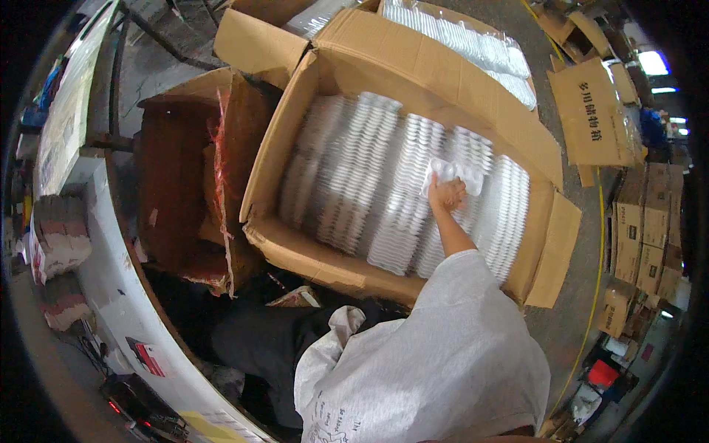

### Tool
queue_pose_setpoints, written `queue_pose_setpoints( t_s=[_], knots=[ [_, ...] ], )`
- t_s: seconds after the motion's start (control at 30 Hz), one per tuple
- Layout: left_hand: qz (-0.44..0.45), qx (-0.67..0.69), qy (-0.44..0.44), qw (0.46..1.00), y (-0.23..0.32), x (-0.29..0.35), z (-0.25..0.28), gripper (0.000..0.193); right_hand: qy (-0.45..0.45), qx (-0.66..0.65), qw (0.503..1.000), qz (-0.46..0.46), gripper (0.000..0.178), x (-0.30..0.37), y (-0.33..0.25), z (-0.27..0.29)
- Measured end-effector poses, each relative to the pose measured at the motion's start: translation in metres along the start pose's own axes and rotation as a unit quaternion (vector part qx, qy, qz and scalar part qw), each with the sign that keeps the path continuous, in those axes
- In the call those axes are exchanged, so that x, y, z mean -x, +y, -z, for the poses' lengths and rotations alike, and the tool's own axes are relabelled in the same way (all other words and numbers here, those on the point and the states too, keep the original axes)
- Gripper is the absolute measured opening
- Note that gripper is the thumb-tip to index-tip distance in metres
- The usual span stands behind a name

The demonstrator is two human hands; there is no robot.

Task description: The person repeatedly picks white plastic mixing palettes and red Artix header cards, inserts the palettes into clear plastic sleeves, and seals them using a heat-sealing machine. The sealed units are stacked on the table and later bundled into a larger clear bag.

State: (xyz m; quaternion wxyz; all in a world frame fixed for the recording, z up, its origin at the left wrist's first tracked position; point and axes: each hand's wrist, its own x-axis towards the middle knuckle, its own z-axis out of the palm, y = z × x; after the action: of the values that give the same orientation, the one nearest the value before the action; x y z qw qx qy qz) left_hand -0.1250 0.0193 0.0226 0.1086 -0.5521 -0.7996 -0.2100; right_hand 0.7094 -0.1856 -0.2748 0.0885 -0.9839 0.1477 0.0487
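Right hand (449,195): fingers mostly curled over a tray, thumb at its left end, can't tell how firm the grip is
Left hand: out of view, so can't tell
Clear tray (453,170): over the rows, 3 o'clock side of the big carton (325,267); long axis roughly 9 to 3, partly covered by fingers
Tray rows (362,166): run 1 to 7, near ends partly behind the sleeve (473,325)
Dark box (173,184): 9 o'clock, insides murky
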Motion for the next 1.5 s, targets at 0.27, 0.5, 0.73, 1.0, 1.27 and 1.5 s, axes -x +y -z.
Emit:
queue_pose_setpoints(
  t_s=[0.27,0.5,0.73,1.0,1.27,1.5],
  knots=[
    [0.026,0.003,0.028,0.999,-0.007,-0.015,0.014,0.029,-0.059,0.048,0.995,0.062,0.07,-0.009,-0.005,-0.012],
    [0.042,0.012,0.038,0.998,-0.013,-0.012,0.022,0.024,-0.007,0.203,0.927,0.317,0.054,-0.063,0.073,0.029],
    [0.08,0.019,0.06,0.995,-0.02,-0.008,0.042,0.018,-0.049,0.225,0.927,0.296,0.076,-0.077,0.069,0.023],
    [0.134,0.043,0.094,0.986,-0.031,-0.01,0.052,0.015,0.123,0.23,0.887,0.381,0.086,-0.105,0.093,0.022],
    [0.026,-0.065,0.06,0.996,-0.036,-0.02,0.054,0.026,-0.011,0.309,0.896,0.32,0.105,-0.131,0.011,0.076],
    [0.083,0.011,-0.002,0.997,-0.037,-0.016,0.06,0.031,0.002,0.344,0.881,0.325,0.099,-0.145,0.004,0.054]
  ],
)
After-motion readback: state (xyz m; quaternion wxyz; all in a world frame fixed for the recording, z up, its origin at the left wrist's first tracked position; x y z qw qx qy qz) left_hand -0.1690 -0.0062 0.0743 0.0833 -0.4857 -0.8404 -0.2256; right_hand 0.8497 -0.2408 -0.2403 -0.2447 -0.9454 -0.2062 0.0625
